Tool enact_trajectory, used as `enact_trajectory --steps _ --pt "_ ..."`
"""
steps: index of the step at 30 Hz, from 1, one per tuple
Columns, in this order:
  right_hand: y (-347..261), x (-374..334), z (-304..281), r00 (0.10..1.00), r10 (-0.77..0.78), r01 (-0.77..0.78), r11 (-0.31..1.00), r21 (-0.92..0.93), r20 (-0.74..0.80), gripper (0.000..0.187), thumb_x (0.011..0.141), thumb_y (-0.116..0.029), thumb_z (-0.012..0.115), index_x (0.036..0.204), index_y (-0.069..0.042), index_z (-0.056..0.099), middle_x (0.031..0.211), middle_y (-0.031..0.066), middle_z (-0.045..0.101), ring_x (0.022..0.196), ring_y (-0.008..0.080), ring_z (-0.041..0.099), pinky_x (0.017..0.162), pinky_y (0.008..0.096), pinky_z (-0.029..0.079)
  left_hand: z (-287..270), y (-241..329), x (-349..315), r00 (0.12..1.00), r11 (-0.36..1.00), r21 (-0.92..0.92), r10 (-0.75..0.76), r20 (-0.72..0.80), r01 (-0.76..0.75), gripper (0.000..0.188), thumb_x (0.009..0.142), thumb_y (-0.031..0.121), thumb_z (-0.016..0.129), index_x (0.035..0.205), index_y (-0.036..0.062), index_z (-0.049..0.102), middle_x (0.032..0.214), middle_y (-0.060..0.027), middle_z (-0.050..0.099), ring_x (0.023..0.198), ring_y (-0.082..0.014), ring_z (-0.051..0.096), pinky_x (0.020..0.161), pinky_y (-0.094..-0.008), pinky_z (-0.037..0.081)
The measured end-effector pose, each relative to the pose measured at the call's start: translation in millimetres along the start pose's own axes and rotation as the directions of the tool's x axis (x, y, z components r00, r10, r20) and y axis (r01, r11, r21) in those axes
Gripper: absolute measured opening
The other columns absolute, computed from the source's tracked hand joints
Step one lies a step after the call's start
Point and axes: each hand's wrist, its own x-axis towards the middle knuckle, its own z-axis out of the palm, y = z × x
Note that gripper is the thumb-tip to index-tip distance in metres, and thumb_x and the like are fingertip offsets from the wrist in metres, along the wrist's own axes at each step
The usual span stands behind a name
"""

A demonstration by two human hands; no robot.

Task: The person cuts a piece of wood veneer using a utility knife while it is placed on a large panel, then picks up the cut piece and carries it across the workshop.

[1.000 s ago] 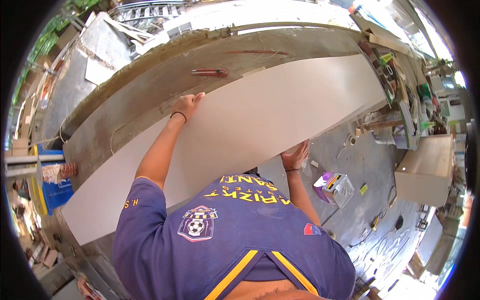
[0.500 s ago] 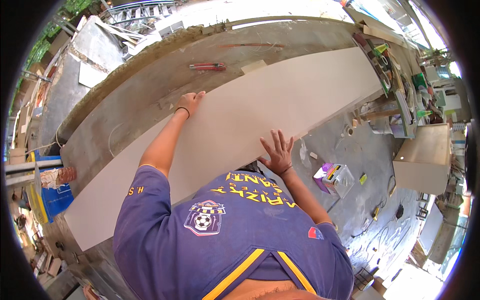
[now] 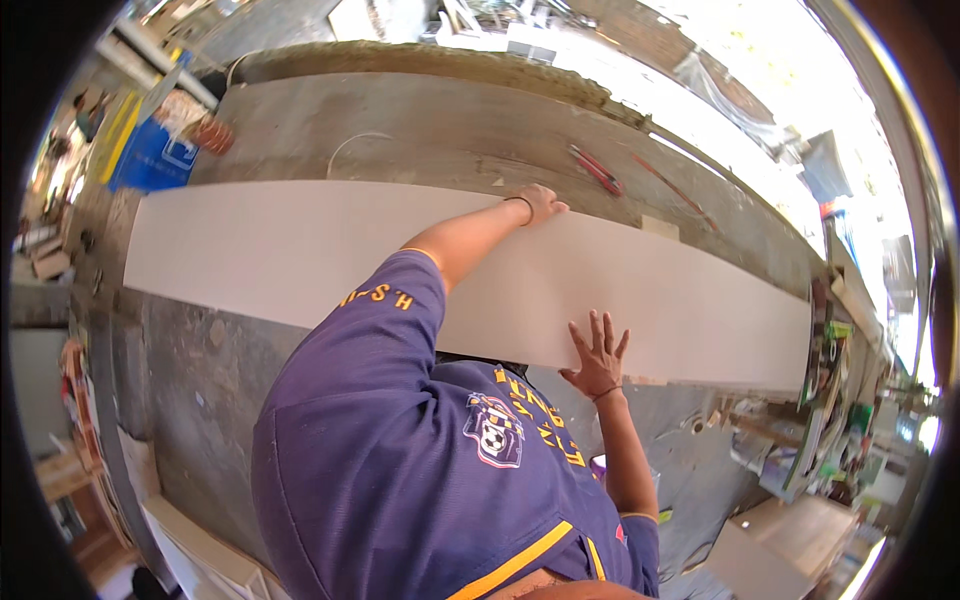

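Note:
A long, pale flat board [image 3: 300, 230] lies across in front of me, from the left side to the cluttered right end. My left hand [image 3: 540, 205] is at its far edge, fingers curled over and gripping that edge. Near the close edge, my right hand [image 3: 597, 362] rests flat on the board's face with its fingers spread. Beyond the board lie a red utility knife [image 3: 597, 170], a thin reddish strip [image 3: 675, 190] and a small pale offcut [image 3: 660, 229].
A blue container [image 3: 158, 155] stands by the board's left end. Tools and scraps [image 3: 840, 370] crowd its right end. A brown box-like cabinet [image 3: 790, 540] stands at lower right. A rough raised edge [image 3: 440, 58] runs along the far side of the grey surface.
The view has swung to the left, so the board now lies more level across it, with more of its left side showing. Both hands stay on the board, the left still at its far edge.

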Motion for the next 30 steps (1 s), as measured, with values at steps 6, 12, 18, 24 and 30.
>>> enact_trajectory --steps 6,12,18,24,30 --pt "9.9 -11.0 10.2 0.997 -0.002 0.0 1.0 0.03 0.082 0.096 0.054 -0.034 0.08 0.139 -0.029 0.036 0.151 0.0083 0.016 0.141 0.0306 0.008 0.107 0.0622 0.005 -3.8 44.8 -19.9 0.996 0.999 0.012 -0.05 0.075 0.049 0.051 0.091 0.047 0.038 0.095 0.0049 0.067 0.105 -0.0186 0.063 0.105 -0.0326 0.058 0.088 -0.0428 0.045" --pt "-0.2 -1.8 -14.7 0.975 -0.094 0.09 0.996 0.028 0.203 0.097 0.055 -0.022 0.08 0.14 -0.025 0.034 0.151 0.0156 0.015 0.14 0.0367 0.006 0.106 0.0638 0.008 -8.3 25.7 -27.8 0.99 0.996 0.05 -0.079 0.116 0.074 0.044 0.091 0.041 0.043 0.105 0.0051 0.065 0.113 -0.0156 0.061 0.108 -0.0327 0.055 0.091 -0.0431 0.043" --pt "-1.1 -6.2 -42.8 0.978 -0.127 0.126 0.992 0.013 0.168 0.082 0.061 -0.011 0.072 0.137 -0.019 0.04 0.146 0.02 0.025 0.138 0.0404 0.015 0.107 0.0609 0.016 -38.6 29.4 -52.9 0.99 0.986 0.123 0.124 -0.064 -0.115 0.042 0.088 0.042 0.047 0.104 0.0078 0.065 0.114 -0.0122 0.059 0.107 -0.0304 0.055 0.092 -0.0426 0.042" --pt "0.9 0.4 -82.1 0.961 -0.257 0.258 0.966 0.007 0.099 0.073 0.064 -0.002 0.061 0.133 -0.016 0.045 0.14 0.0206 0.036 0.132 0.0413 0.028 0.106 0.056 0.024 -125.6 -13.3 -176.5 0.999 0.991 -0.132 0.012 -0.033 -0.017 0.04 0.082 0.042 0.059 0.101 0.0072 0.064 0.104 -0.0142 0.062 0.1 -0.0312 0.058 0.087 -0.039 0.045" --pt "4.6 11.9 -119.0 0.95 -0.309 0.309 0.951 0.0 0.043 0.059 0.073 0.003 0.047 0.131 -0.01 0.047 0.133 0.0219 0.045 0.126 0.041 0.039 0.103 0.0538 0.031 -254.6 5.7 -372.1 0.931 0.374 -0.854 0.202 -0.305 -0.361 0.036 0.086 0.037 0.058 0.085 0.0012 0.061 0.084 -0.0124 0.063 0.075 -0.0206 0.062 0.067 -0.0348 0.05"
